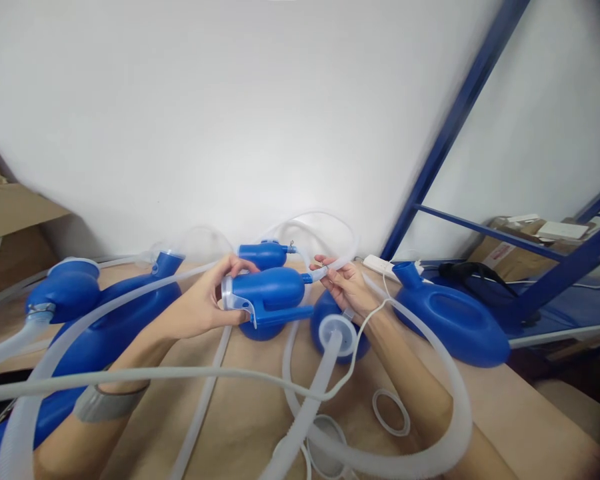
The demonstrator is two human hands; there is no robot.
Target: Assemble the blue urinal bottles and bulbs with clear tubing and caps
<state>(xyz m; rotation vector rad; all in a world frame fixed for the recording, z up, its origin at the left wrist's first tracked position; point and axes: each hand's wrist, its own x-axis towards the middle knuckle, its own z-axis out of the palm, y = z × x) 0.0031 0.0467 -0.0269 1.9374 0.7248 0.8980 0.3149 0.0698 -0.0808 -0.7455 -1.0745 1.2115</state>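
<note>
My left hand (210, 300) is wrapped round the wide, clear-rimmed end of a blue plastic cup-like vessel with a handle (277, 288). The vessel lies on its side in the air, its narrow spout pointing right. At that spout, my right hand (344, 283) pinches the end of a translucent hose (320, 273), which meets the spout. Just behind is a similar blue vessel (263, 255) with a small metal clamp (291, 247) at its hose end. Below my right hand sits another blue vessel (337, 333), its pale round cap joined to a ribbed hose.
Large blue bottles lie at left (130, 300) and right (455, 320). Hoses and a white cable (205, 373) cross the foreground. A clear ring (391, 412) lies on the tan table (250, 413). Cardboard boxes (20, 207), a power strip (380, 267) and a blue metal rack (450, 133) stand around.
</note>
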